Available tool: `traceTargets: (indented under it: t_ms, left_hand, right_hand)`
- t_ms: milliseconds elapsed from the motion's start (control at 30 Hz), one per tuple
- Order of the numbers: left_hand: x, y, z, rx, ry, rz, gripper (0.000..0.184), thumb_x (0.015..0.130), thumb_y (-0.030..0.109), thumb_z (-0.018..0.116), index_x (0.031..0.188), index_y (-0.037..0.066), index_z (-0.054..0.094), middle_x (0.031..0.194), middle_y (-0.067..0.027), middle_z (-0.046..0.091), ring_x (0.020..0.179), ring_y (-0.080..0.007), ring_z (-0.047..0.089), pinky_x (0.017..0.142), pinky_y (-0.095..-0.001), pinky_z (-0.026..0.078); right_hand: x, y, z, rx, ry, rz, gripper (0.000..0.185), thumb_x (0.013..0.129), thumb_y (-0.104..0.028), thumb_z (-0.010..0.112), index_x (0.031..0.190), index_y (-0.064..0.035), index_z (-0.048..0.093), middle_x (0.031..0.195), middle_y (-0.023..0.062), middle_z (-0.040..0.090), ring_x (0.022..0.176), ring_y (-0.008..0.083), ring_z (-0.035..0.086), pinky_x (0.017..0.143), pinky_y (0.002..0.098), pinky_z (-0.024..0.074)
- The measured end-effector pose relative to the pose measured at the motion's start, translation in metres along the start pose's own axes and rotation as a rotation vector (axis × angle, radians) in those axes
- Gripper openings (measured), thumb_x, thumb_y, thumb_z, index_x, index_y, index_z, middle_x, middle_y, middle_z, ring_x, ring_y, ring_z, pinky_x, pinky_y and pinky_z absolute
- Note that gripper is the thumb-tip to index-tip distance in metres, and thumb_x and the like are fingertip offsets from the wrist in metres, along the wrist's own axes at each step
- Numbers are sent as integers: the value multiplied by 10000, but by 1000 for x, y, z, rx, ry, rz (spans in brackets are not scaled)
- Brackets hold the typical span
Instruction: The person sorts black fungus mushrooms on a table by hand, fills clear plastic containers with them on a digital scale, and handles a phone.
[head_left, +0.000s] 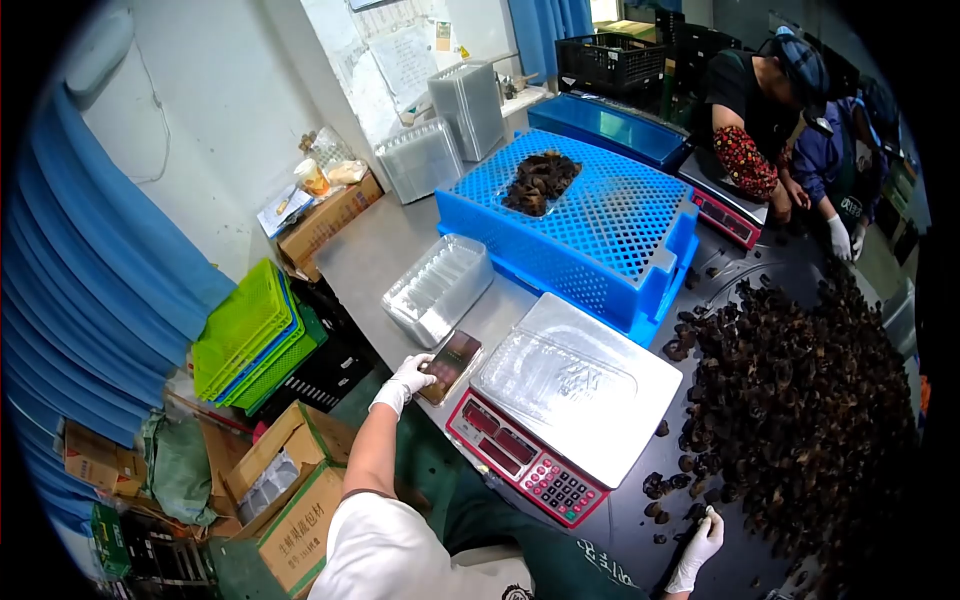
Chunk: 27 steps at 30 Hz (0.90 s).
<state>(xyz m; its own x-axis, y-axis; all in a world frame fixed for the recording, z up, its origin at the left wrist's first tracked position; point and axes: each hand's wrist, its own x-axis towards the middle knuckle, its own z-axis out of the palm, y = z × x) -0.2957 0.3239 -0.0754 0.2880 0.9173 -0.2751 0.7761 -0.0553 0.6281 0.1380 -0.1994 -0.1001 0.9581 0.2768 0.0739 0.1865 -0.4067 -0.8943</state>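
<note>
My left hand [407, 383], in a white glove, touches a phone [452, 367] lying on the metal table, its fingers at the phone's left edge. My gloved right hand [700, 548] rests at the near edge of the table beside a few loose dark mushroom-like pieces, its fingers drawn together; anything between them is too small to make out. Between my hands stands a red scale [525, 465] with a clear plastic tray [560, 375] on its plate. A large heap of dark pieces [800, 400] covers the right side.
A stack of clear trays [437, 285] stands beyond the phone. Behind the scale, an upturned blue crate [620, 215] bears a tray of dark pieces [540, 183]. Two people [745, 130] work at the far right near another scale [725, 215]. An open carton [290, 470] stands at lower left.
</note>
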Motion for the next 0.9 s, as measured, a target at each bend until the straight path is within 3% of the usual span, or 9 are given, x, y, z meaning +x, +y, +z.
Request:
traceTargets:
  t_ms: [67,100,200,267,367,500,600,667,900]
  left_hand:
    - [11,-7,-1,-140,-66,3,543,689,86,750,1205,62,582,1097,-127,567,1026,-246,564,891,-349,476]
    - [15,-11,0,-411,-118,-59,467,702,65,739,1147,29,602,1008,-113,627,852,-205,626,798,-321,507]
    - [20,-7,7,-365,-50,-128,407,718,51,730,1103,-1,609,891,-91,666,720,-161,635,710,-293,509]
    - [17,0,8,-251,26,-80,372,728,62,733,1072,-8,612,861,-88,673,730,-138,630,681,-283,497]
    - [20,-4,5,-543,-48,-169,251,771,88,724,1001,27,643,833,-48,671,735,-142,610,678,-291,495]
    - [22,2,11,-391,90,-192,115,795,100,704,894,50,672,822,-37,663,703,-135,588,651,-293,491]
    - [22,10,12,-368,124,-216,110,803,119,702,886,53,678,818,-40,664,699,-137,594,626,-306,493]
    - [26,6,8,-645,78,-290,105,796,119,712,858,40,681,788,-44,670,688,-136,605,603,-304,493]
    - [25,-4,3,-481,122,-211,109,850,171,638,858,76,692,731,-6,628,605,-100,526,531,-265,426]
  right_hand:
    - [1,3,1,-10,6,-10,165,910,-12,508,997,47,635,966,82,682,777,118,600,706,237,477]
    - [1,4,1,-21,12,-19,166,909,-12,508,997,45,637,959,78,683,764,116,597,700,236,476]
    - [-2,-6,0,-22,6,-11,169,907,-14,510,1000,40,641,951,75,684,751,111,594,689,236,475]
    - [-2,-5,1,-25,16,-27,169,907,-16,513,1002,38,643,945,73,684,744,109,591,685,235,474]
    - [-3,-8,2,-26,28,-37,171,905,-17,516,1004,35,644,938,69,684,735,107,588,679,237,474]
    - [-4,-11,3,-36,44,-37,175,900,-12,513,1007,33,644,931,69,683,726,110,588,675,241,477]
    - [-4,-10,3,-14,41,-21,174,895,-7,512,998,32,646,926,72,684,722,111,587,675,243,477]
    - [-4,-12,2,-15,25,-37,170,883,7,511,981,33,648,901,74,686,695,111,576,663,245,474]
    - [-4,-8,4,15,39,-68,163,874,17,517,976,39,643,901,76,687,685,111,572,659,249,474]
